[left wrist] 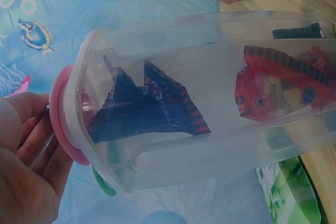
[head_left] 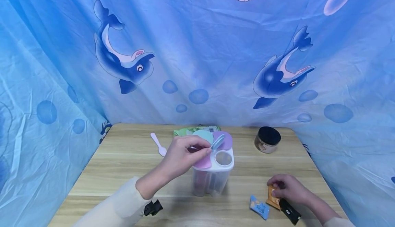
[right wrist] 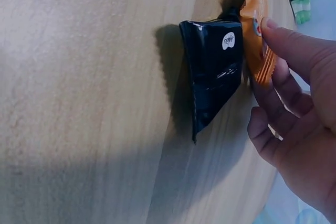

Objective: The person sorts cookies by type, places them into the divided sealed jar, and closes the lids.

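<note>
My left hand [head_left: 188, 154] pinches a light-blue lid [head_left: 218, 142] above a clear plastic storage box [head_left: 210, 183] with a white top. Beneath it one round opening [head_left: 223, 158] in that top is uncovered; pink, mint and purple lids cover the other sections. Through the wall, the left wrist view shows a dark snack packet [left wrist: 152, 103] and a red snack packet [left wrist: 283, 82] inside. At the right, my right hand [head_left: 290, 191] pinches an orange snack packet [right wrist: 257, 35] between thumb and fingers. Beside it lie a black packet [right wrist: 215, 66] and a blue packet [head_left: 259, 207].
A pale spoon [head_left: 158, 144] lies left of the box. Behind the box is a green package [head_left: 185, 131]. A black-lidded jar [head_left: 267, 140] stands at the back right of the wooden table [head_left: 123, 165]. A blue dolphin-print curtain [head_left: 197, 48] surrounds the table's back and sides.
</note>
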The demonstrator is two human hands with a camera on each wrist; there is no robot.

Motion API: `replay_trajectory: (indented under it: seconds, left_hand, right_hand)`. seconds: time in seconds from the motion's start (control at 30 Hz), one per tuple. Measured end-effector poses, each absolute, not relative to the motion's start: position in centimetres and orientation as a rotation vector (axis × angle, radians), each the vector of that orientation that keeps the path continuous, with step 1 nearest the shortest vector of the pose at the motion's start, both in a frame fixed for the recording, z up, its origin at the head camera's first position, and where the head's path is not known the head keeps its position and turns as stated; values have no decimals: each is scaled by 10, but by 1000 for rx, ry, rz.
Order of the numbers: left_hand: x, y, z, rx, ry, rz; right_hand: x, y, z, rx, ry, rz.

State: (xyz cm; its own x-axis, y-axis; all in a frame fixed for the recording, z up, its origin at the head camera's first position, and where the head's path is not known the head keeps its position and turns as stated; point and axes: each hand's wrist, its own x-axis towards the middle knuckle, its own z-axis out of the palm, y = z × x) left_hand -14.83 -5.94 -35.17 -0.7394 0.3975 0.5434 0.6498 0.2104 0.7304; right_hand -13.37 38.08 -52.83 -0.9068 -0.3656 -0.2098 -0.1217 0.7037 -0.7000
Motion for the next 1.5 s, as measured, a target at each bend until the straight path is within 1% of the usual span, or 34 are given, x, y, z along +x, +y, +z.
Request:
replay_trajectory:
  seconds: [0.3,0.5,0.73,0.93,1.17,1.5]
  left_hand:
    - [-149,-59,-353,-993,-2251,-1551]
    - [-149,-60,-354,-989,-2247,-1555]
    - [-149,-60,-356,-983,-2256,-1567]
    - [-149,-60,-356,-992,-2251,-1560]
    - [-150,-60,-355,-1002,-2243,-1555]
    - [-151,-61,-354,-1004,-2238,-1554]
  right_hand:
    - [-136,380,-524,-404,2634,-966]
    - [-138,380,-522,-359,2643,-942]
    - [-139,376,-513,-342,2666,-1003]
    - [-144,367,-487,-413,2764,-1081]
    - [-148,344,-445,-532,2974,-1135]
    - [-149,304,-383,-786,3160,-1186]
